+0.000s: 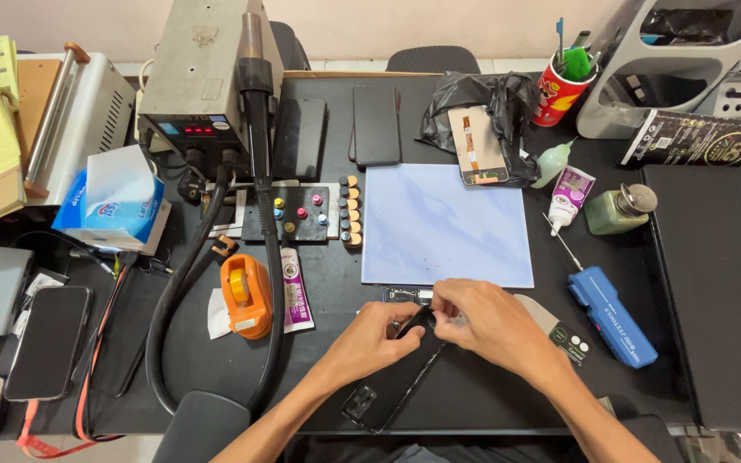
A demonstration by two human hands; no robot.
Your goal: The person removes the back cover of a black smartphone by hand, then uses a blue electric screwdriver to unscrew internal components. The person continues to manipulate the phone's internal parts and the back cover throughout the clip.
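Observation:
Both my hands meet at the front middle of a dark work table. My left hand (pixel 377 336) pinches the upper end of a black phone back cover (pixel 392 381), which lies slanted toward me with its camera cut-out at the near end. My right hand (pixel 484 321) is closed over the same top edge from the right, fingertips touching the cover beside my left thumb. Just behind my fingers a phone body (pixel 406 295) lies partly hidden, at the near edge of a pale blue work mat (pixel 443 225).
A hot-air station (pixel 203 77) with a black hose stands back left. An orange tape dispenser (pixel 246 296), glue tubes, a screwdriver-bit block (pixel 302 213) and several phones lie around. To the right are a blue tool (pixel 612 315), bottles, a red tool cup (pixel 559 90) and a black laptop (pixel 722 291).

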